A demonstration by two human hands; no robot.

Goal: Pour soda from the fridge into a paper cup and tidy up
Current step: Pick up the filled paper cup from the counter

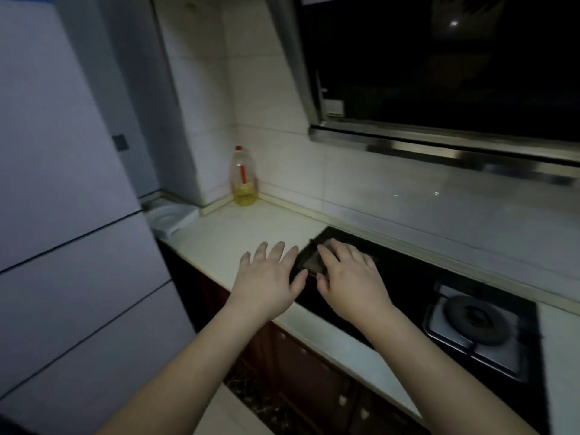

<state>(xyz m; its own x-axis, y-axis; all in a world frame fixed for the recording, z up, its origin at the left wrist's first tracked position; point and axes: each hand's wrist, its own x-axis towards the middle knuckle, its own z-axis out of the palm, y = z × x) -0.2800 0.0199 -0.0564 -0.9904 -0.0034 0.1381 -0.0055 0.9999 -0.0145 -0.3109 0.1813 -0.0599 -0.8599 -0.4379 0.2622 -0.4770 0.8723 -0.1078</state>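
Note:
A tall pale fridge with its doors closed fills the left side. My left hand hovers flat over the white countertop, fingers straight and spread, holding nothing. My right hand lies palm down beside it over the left corner of the black gas hob, fingers relaxed, covering a small dark flat object I cannot identify. No soda bottle or paper cup shows in this dim view.
A clear oil bottle with a red cap stands in the back corner. A white tray sits between fridge and counter. A burner lies at the right. The range hood overhangs the hob. Dark cabinets stand below.

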